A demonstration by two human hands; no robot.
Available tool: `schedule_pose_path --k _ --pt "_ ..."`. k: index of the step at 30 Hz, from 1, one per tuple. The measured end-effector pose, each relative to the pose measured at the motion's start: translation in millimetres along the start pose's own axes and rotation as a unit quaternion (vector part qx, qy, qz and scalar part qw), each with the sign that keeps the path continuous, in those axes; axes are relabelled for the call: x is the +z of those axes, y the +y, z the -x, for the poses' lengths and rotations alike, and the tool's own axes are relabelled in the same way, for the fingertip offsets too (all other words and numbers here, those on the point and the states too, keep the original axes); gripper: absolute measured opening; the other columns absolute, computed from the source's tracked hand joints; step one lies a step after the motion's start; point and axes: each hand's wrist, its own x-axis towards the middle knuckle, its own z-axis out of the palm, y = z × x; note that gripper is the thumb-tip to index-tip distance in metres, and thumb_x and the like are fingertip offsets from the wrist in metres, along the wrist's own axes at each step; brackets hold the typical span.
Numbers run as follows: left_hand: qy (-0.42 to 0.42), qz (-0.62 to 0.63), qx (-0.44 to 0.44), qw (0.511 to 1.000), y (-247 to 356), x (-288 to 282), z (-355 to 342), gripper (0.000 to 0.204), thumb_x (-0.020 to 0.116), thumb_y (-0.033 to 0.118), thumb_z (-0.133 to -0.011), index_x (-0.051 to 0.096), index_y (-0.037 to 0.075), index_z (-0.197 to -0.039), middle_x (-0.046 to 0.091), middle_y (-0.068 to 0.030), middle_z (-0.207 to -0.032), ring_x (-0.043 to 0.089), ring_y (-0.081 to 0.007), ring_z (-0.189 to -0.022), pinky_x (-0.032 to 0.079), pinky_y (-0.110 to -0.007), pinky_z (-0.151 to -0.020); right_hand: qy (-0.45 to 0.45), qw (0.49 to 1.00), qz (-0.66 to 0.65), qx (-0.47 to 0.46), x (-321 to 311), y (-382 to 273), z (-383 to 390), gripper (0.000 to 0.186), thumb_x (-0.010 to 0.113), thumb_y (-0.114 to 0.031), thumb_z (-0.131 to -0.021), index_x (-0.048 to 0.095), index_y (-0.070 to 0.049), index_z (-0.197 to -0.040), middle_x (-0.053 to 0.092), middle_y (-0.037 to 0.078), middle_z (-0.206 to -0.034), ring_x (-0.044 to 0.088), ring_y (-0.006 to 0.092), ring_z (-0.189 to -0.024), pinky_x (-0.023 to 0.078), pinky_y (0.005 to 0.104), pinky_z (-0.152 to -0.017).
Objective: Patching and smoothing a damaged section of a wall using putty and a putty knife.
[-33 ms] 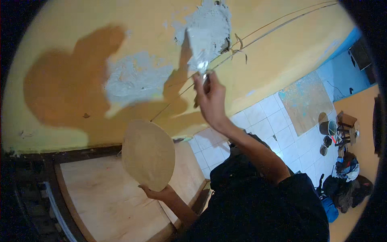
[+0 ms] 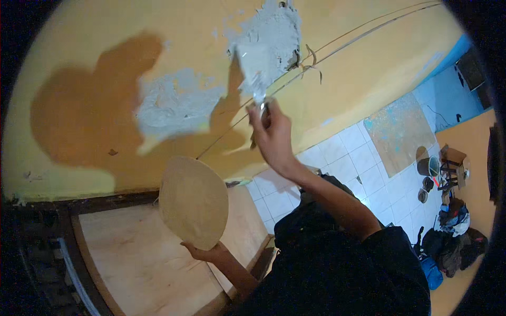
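My right hand (image 2: 273,134) is closed round the handle of a putty knife (image 2: 254,68). Its wide blade, smeared pale grey, is over the lower left part of a grey filler patch (image 2: 276,34) on the yellow wall; whether it touches is unclear. A second grey patch (image 2: 176,102) lies on the wall to the left, partly in shadow. Low on the left, my left hand (image 2: 205,253) grips the near end of a flat tan board (image 2: 194,203) with rounded sides. Any filler on the board is hard to make out.
Thin cables (image 2: 363,34) run slantwise along the wall, passing just under the upper patch. Below the board is a wood-panelled surface (image 2: 142,258) with a dark frame. At right, a stained sheet (image 2: 399,134), a bucket (image 2: 433,166) and heaped clothes (image 2: 456,218) lie on white tiles.
My right hand and the putty knife have shifted slightly left and down across the wall. The left hand and the board have hardly moved.
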Motion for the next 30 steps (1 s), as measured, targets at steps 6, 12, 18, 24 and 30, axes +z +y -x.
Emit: schedule_pose_path --k 6,12,18,24,30 --pt "-0.019 -0.068 0.044 0.997 -4.0 -20.0 -8.8 0.058 0.038 0.042 -0.103 0.046 -0.005 -0.136 0.049 -0.0228 -0.139 0.050 -0.0376 -0.127 0.038 -0.055 -0.111 -0.034 0.984 -0.136 0.113 -8.5 -39.2 12.8 0.026 0.060 -0.022 -0.098 0.051 0.002 -0.092 0.051 0.004 -0.052 0.056 0.0134 -0.043 0.043 0.0300 -0.036" --pt "-0.051 -0.148 0.073 0.985 -8.1 -15.2 -2.7 0.058 0.039 0.043 -0.102 0.047 -0.004 -0.135 0.051 -0.0223 -0.138 0.050 -0.0369 -0.127 0.039 -0.055 -0.110 0.033 0.994 -0.086 0.057 8.2 -23.6 -8.7 0.025 0.061 -0.020 -0.097 0.053 0.003 -0.094 0.057 0.007 -0.061 0.057 0.0139 -0.045 0.044 0.0302 -0.037" --pt "-0.055 -0.115 0.055 0.990 -10.8 -29.6 -11.5 0.061 0.042 0.045 -0.101 0.044 -0.003 -0.138 0.048 -0.0210 -0.141 0.051 -0.0358 -0.126 0.038 -0.055 -0.110 -0.072 0.980 -0.153 0.106 10.0 -39.9 25.6 0.026 0.058 -0.021 -0.099 0.053 0.004 -0.095 0.060 0.009 -0.065 0.060 0.0144 -0.046 0.048 0.0304 -0.040" --pt "-0.018 0.001 -0.030 0.999 -4.9 -21.1 -5.1 0.062 0.045 0.046 -0.099 0.042 0.001 -0.141 0.046 -0.0197 -0.143 0.046 -0.0373 -0.130 0.034 -0.057 -0.112 0.034 0.979 -0.179 0.092 4.3 -43.7 -14.2 0.025 0.058 -0.020 -0.099 0.054 0.004 -0.091 0.061 0.010 -0.064 0.060 0.0150 -0.047 0.047 0.0305 -0.040" --pt "-0.013 0.009 -0.039 0.999 -10.1 -24.7 -9.2 0.063 0.047 0.047 -0.096 0.042 0.003 -0.141 0.046 -0.0192 -0.142 0.046 -0.0379 -0.129 0.035 -0.056 -0.112 -0.064 0.981 -0.141 0.116 11.4 -39.2 24.3 0.025 0.059 -0.020 -0.098 0.056 0.004 -0.089 0.062 0.010 -0.059 0.060 0.0143 -0.046 0.045 0.0307 -0.039"
